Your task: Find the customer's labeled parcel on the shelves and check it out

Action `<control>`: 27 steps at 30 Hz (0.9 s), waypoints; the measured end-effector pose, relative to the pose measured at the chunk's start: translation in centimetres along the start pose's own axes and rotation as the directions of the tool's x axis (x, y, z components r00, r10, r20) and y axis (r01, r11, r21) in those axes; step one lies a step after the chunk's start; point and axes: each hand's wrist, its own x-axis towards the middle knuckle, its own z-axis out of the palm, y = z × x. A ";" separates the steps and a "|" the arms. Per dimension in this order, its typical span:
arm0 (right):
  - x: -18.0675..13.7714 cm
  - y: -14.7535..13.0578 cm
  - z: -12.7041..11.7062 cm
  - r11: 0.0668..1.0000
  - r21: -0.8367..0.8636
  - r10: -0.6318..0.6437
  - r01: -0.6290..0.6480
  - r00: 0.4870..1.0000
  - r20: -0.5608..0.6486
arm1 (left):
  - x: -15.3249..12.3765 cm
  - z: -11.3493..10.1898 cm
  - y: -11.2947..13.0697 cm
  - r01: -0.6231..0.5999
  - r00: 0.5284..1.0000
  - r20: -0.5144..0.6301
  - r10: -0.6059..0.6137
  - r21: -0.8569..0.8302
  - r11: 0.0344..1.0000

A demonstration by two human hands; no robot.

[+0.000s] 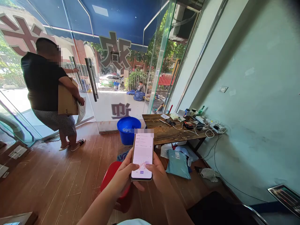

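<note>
A smartphone is held upright in front of me, its bright screen facing me with lines of small text that I cannot read. My left hand wraps round its left edge, the thumb over the lower screen. From the other side my right hand grips the right edge, and its thumb also lies over the lower screen. Some fingers are hidden behind the phone. Below and left of the phone is a red plastic stool or tub, partly covered by my left arm.
A blue bucket stands before the glass door. Right of it, a wooden table bears cables and small items, with a teal parcel bag beneath. At left, a person carrying a cardboard box holds a door handle. Cartons lie left.
</note>
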 end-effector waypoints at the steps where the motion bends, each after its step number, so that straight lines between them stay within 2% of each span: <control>1: 0.0 0.0 0.0 1.000 -0.007 0.002 -0.002 1.000 0.003 | 0.0 0.1 -0.1 -0.006 1.000 -0.013 0.006 0.009 1.000; 6: 0.1 0.1 0.2 0.998 0.037 -0.045 0.044 0.999 0.023 | 0.3 0.1 -0.5 -0.033 0.998 -0.060 0.033 -0.010 0.999; 13: 0.0 -0.3 0.3 0.999 -0.031 -0.017 0.015 0.997 -0.076 | 0.2 -0.5 -0.6 -0.027 0.999 0.022 0.028 -0.065 0.998; 21: -0.1 -0.1 0.3 1.000 -0.020 -0.023 0.022 0.998 -0.065 | 0.5 -1.0 -1.4 -0.041 0.999 0.020 0.045 -0.171 0.984; 27: -0.1 0.2 0.2 0.998 0.021 -0.056 0.057 0.997 -0.043 | 0.5 -1.3 -1.5 -0.029 0.998 0.053 0.039 -0.174 0.984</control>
